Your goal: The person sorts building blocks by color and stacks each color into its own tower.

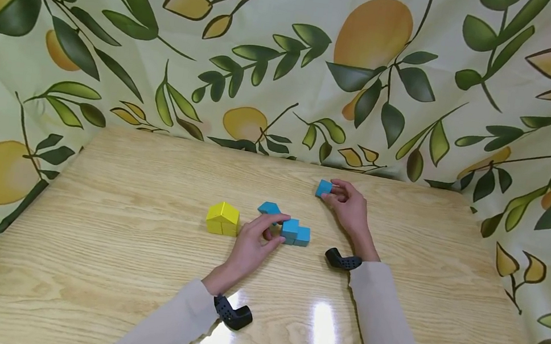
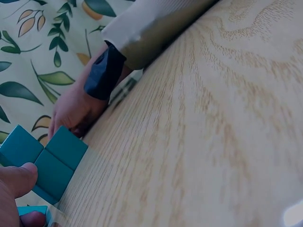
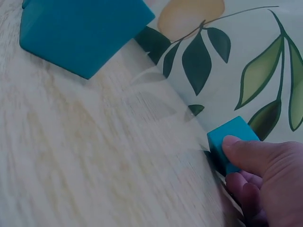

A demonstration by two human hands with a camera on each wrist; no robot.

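Note:
My left hand (image 1: 252,246) reaches over the middle of the wooden table and holds the upper blue cube (image 1: 290,227) between thumb and forefinger. That cube sits on a lower blue cube, with another blue cube (image 1: 302,236) beside it on the right. In the left wrist view the thumb presses the faces of these cubes (image 2: 56,174). Farther back and right, my right hand (image 1: 352,207) pinches a separate blue cube (image 3: 232,137) between thumb and fingers, near the table's back edge. A slanted blue block (image 1: 269,208) lies behind the left fingers, partly hidden.
Left of the left hand stands a small house shape of yellow blocks (image 1: 222,219) with a peaked top. A cloth (image 1: 276,80) printed with fruit and leaves hangs along the back and sides of the table (image 1: 139,270). Black bands (image 1: 233,314) circle both wrists.

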